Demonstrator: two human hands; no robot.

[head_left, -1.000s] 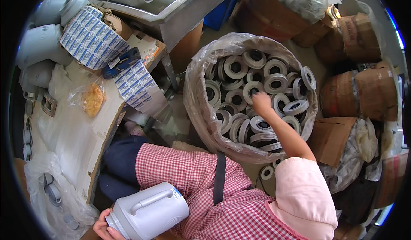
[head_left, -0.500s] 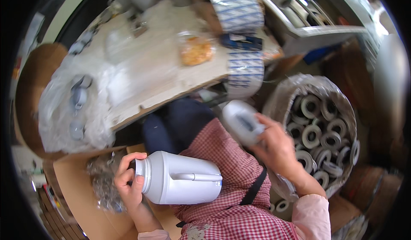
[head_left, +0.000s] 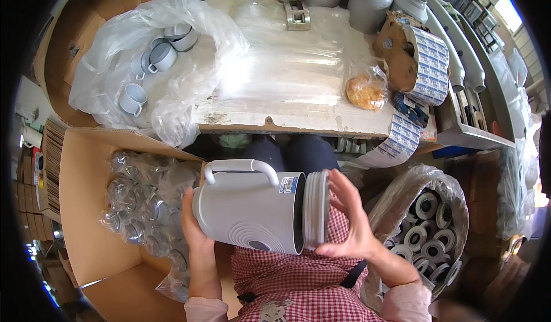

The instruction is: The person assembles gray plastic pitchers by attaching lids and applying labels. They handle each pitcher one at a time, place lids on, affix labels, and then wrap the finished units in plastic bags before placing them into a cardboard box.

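Observation:
A grey thermos jug (head_left: 238, 204) lies sideways in front of my chest, its handle facing up and a small label near its open, dark end. My left hand (head_left: 197, 221) is wrapped round the narrower end. In my right hand (head_left: 351, 221) is a round grey ribbed base cap (head_left: 315, 210), gripped by its edges between thumb and fingers. The cap stands upright right against the dark opening; whether it touches the rim I cannot tell.
On my left is a carton (head_left: 86, 207) with plastic-wrapped parts. A lined bin of grey rings (head_left: 427, 239) stands at my right. The worktable (head_left: 310, 127) bears grey cups (head_left: 163, 57) on plastic film, a label roll (head_left: 427, 63) and a bagged snack (head_left: 365, 92).
The jug has turned so its handle faces up and its open end faces right. My right hand has brought the base cap from the right to that end. My view has swung.

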